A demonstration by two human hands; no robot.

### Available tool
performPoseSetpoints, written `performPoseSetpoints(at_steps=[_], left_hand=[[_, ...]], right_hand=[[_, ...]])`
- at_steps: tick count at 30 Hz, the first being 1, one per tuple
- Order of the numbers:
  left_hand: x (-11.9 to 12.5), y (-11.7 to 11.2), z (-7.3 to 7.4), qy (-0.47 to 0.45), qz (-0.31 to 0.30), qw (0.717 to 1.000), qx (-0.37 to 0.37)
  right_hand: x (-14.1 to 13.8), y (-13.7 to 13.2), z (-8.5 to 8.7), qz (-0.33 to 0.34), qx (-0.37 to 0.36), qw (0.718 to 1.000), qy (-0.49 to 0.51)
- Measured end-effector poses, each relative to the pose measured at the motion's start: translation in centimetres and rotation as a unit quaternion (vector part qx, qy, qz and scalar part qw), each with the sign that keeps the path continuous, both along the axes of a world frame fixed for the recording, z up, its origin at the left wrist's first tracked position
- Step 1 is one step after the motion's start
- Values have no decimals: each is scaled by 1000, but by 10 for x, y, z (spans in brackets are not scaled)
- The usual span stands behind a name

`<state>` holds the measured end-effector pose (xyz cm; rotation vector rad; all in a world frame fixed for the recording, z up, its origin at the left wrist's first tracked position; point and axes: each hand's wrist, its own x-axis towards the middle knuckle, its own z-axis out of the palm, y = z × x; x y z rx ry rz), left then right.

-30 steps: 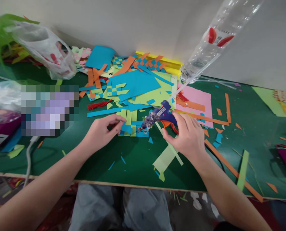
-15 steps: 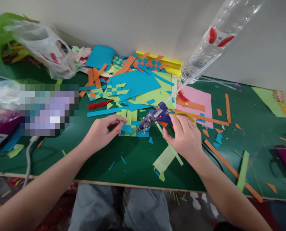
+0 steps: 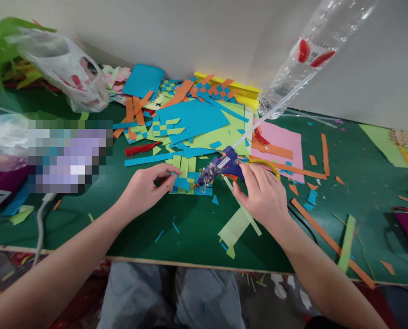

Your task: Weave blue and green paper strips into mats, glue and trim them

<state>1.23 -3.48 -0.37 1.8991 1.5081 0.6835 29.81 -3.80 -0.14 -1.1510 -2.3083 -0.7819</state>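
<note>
My right hand [image 3: 263, 194] is wrapped round a blue hot glue gun [image 3: 229, 164] with a clear glue stick jutting from its back. The gun's nozzle points down and left, at a woven piece of blue and light-green paper strips [image 3: 190, 167] on the table. From the left, my left hand [image 3: 151, 187] reaches to this weave, its thumb and fingers closed on the end of a blue paper strip [image 3: 182, 184]. Stringy residue clings round the gun's front. Whether the nozzle touches the paper I cannot tell.
Behind the weave lie blue sheets [image 3: 193, 119], paper scraps and a red tassel [image 3: 142, 149]. Yellow-handled scissors [image 3: 271, 165] sit partly behind my right hand. A tilted plastic bottle [image 3: 314, 55] stands by the wall, with a plastic bag [image 3: 65, 68] at the back left.
The glue gun has tilted and shifted very slightly, its back end a little lower. My left hand stays in place at the woven strips.
</note>
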Motion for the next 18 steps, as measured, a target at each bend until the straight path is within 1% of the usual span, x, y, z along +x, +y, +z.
performPoseSetpoints(at_steps=[11, 18], left_hand=[[0, 0, -1, -4, -6, 1000, 6], [-1, 1, -2, -9, -11, 1000, 10]], right_hand=[[3, 2, 0, 12, 4, 1000, 28], [8, 4, 1, -9, -7, 998, 67]])
